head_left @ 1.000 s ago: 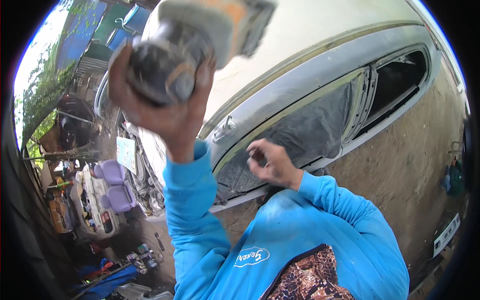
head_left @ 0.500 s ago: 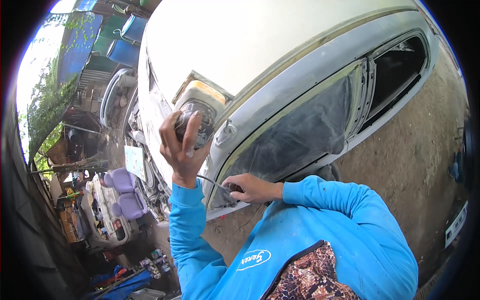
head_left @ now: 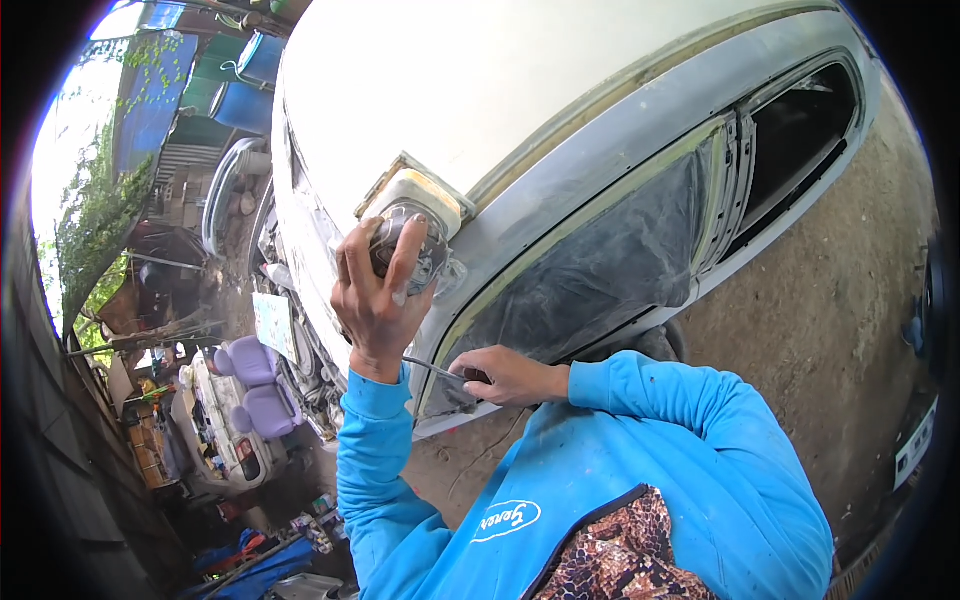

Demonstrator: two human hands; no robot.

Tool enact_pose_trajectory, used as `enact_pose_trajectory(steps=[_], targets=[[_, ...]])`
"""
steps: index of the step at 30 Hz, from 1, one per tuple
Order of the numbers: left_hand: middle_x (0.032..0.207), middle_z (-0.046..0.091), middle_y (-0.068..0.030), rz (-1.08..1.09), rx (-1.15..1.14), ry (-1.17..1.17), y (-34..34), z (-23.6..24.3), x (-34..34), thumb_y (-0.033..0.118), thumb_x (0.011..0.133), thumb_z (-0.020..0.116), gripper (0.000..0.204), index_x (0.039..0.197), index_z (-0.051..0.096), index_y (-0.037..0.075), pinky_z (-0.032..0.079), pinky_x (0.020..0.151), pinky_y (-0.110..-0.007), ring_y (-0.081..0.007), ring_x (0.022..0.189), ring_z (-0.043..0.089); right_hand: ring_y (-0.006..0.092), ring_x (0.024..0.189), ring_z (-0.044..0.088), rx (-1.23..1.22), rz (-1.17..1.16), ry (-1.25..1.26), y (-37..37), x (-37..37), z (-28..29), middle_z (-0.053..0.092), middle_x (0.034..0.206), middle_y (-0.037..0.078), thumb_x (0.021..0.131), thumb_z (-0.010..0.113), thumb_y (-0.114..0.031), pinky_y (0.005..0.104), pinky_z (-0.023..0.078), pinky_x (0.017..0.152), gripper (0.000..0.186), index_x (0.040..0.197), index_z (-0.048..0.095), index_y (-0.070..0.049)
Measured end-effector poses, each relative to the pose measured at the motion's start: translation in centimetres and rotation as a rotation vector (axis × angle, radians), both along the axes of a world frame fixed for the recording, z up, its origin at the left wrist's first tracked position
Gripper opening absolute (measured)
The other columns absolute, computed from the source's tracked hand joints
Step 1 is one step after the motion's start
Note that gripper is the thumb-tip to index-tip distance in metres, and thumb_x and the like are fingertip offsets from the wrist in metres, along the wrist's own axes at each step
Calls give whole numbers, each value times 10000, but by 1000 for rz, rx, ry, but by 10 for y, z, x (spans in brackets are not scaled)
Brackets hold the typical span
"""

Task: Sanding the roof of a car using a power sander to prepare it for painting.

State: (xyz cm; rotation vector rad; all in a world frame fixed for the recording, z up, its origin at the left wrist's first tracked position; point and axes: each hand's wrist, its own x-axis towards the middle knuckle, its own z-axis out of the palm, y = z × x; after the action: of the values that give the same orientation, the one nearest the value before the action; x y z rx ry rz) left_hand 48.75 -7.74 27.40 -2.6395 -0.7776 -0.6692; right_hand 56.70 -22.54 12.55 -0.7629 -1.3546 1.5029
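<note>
My left hand [head_left: 380, 305] is wrapped around the dark, dusty grip of a power sander [head_left: 424, 192]. The sander's flat rectangular base sits over the front corner of the car roof [head_left: 480, 90], by the grey side rail [head_left: 545, 220]. A grey cord [head_left: 428, 364] runs from near my left wrist to my right hand [head_left: 515, 377]. There my right fingers are closed around the cord, beside the side window covered in clear plastic film [head_left: 590, 270]. A small dark round thing shows between those fingers; its kind is unclear.
A dark rear side window [head_left: 795, 150] lies farther right on the car. Blue barrels [head_left: 243, 106] stand at the far left. Purple seats [head_left: 258, 390] and car parts are to the left, with a blue tarp [head_left: 275, 572] below. Brown ground [head_left: 800, 310] stretches along the car's right side.
The sander and my left hand have shifted slightly right and toward me, onto the grey rail's edge. My right hand keeps nearly the same place on the cord.
</note>
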Motion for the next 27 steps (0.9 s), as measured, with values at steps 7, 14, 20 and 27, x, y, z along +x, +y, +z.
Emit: enact_pose_trajectory(steps=[7,14,20,27], targets=[[1210,595,-105,34,-27,0,2,5,13,67,472,907,868,1279,681,290,612,752,-400,-309,1041,639,357,937,676,22,25,-31,1,7,0,691,1031,220,912,630,-80,427,528,856,311,1203,630,29],[1193,602,-137,13,-12,9,3,8,36,112,594,931,697,1239,684,206,592,792,-441,-334,1054,646,364,943,679,14,28,-25,1,17,3,690,1037,226,912,628,-75,432,530,856,313,1204,625,38],[1182,601,-75,22,19,-13,4,8,63,63,503,913,810,1240,684,310,627,680,-368,-275,1012,657,393,889,684,-9,-17,29,1,30,3,695,974,251,911,600,-87,440,539,825,289,1171,631,36],[1187,596,-69,-12,31,-19,6,11,94,69,497,918,825,1248,682,318,626,689,-370,-271,1002,656,406,905,683,-46,-26,27,2,49,6,697,982,251,922,603,-91,445,539,829,274,1166,632,31]])
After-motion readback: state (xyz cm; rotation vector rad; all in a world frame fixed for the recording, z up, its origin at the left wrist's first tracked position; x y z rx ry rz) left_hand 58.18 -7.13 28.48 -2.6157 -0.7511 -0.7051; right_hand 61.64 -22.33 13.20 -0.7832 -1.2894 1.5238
